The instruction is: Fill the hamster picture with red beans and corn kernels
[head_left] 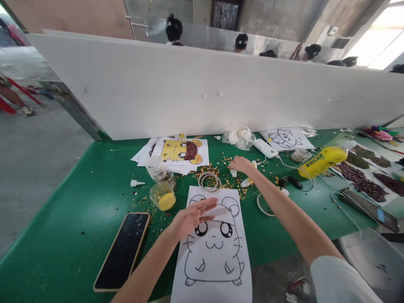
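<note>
A white sheet with a black outline drawing of a hamster [214, 261] lies at the table's front edge. Over its upper left part is my left hand [192, 216], fingers spread and holding nothing. My right hand [241, 165] is further back, above scattered grains [225, 179], its fingers closed round a small whitish object [233, 173] that looks like a bottle tip or cap. Beside it lies a yellow-labelled glue bottle [247, 182]. Stacked rings [210, 182] rest at the sheet's top edge. To the left stands an open tub of yellow grains [166, 200].
A phone [123, 251] lies on the green table [72, 202] at left. Behind are a coloured hamster picture [181, 150], a plastic bag [240, 138] and a white power strip [265, 148]. A yellow bottle [325, 162] lies right. People sit beyond the white partition [164, 88].
</note>
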`<state>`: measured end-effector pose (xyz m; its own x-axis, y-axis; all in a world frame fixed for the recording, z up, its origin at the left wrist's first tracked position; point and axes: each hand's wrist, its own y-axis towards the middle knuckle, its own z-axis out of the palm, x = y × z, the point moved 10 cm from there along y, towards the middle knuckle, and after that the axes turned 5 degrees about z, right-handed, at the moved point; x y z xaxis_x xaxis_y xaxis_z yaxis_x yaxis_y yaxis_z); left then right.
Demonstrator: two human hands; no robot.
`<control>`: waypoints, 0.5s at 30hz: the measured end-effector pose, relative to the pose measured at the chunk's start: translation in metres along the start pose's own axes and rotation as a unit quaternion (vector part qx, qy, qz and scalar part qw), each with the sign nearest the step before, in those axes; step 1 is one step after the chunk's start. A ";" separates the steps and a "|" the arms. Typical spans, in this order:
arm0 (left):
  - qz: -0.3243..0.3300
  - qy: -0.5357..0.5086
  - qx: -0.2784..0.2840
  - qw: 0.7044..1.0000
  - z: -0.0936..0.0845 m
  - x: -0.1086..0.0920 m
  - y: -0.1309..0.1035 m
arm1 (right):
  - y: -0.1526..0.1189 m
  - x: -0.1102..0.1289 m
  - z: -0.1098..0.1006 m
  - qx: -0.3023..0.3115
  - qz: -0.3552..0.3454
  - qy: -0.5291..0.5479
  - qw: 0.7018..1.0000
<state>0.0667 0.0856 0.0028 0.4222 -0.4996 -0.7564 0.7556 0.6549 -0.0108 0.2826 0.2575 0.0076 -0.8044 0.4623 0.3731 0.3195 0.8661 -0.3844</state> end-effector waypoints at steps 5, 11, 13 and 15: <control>0.004 -0.017 0.001 1.000 0.000 -0.002 -0.001 | -0.003 -0.007 0.008 0.094 -0.016 0.049 0.994; 0.008 -0.031 0.002 0.999 0.000 -0.001 -0.001 | -0.017 -0.002 0.002 0.134 -0.063 0.157 0.976; 0.007 -0.032 0.003 0.999 0.000 0.000 -0.002 | -0.019 0.000 0.002 0.140 -0.068 0.179 0.972; 0.005 -0.031 0.005 0.999 0.000 0.001 -0.003 | -0.021 0.001 0.003 0.142 -0.069 0.191 0.969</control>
